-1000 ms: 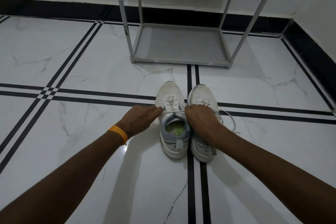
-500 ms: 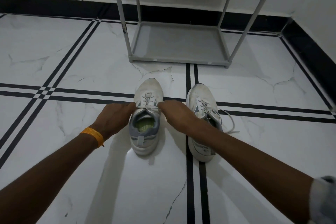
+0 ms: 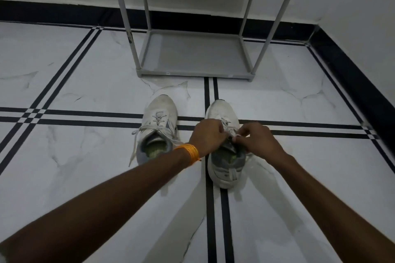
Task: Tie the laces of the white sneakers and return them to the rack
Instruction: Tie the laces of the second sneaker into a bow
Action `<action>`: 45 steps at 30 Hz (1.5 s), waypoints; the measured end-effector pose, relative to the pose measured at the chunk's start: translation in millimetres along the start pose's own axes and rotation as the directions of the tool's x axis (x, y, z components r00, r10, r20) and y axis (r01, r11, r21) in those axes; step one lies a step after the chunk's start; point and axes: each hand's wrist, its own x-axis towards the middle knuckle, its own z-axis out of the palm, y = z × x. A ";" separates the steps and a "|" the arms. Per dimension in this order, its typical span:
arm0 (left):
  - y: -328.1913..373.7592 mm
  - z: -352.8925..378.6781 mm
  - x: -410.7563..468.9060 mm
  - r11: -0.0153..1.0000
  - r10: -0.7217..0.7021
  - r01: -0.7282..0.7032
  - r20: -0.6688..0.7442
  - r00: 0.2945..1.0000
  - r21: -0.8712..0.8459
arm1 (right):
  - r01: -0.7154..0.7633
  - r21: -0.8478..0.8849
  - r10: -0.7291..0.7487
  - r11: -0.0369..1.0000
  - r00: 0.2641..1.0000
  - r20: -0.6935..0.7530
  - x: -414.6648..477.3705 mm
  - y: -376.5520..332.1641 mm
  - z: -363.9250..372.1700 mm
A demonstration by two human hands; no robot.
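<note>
The laces [image 3: 229, 129] of the right sneaker [image 3: 226, 156] are pinched in the closed grip of both the left hand [image 3: 208, 136] and right hand [image 3: 257, 140].

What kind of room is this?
Probably an entryway or corner of a home. A grey shoe rack stands against the wall, two sneakers sit on a shiny marble-look floor with black stripes, and both hands work one shoe's laces.
</note>
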 end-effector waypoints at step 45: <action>-53.8 -14.5 2.2 0.776 -0.206 0.220 0.092 0.974 -0.591 | -0.038 0.443 0.144 0.896 0.968 -0.208 8.4 -9.1 44.3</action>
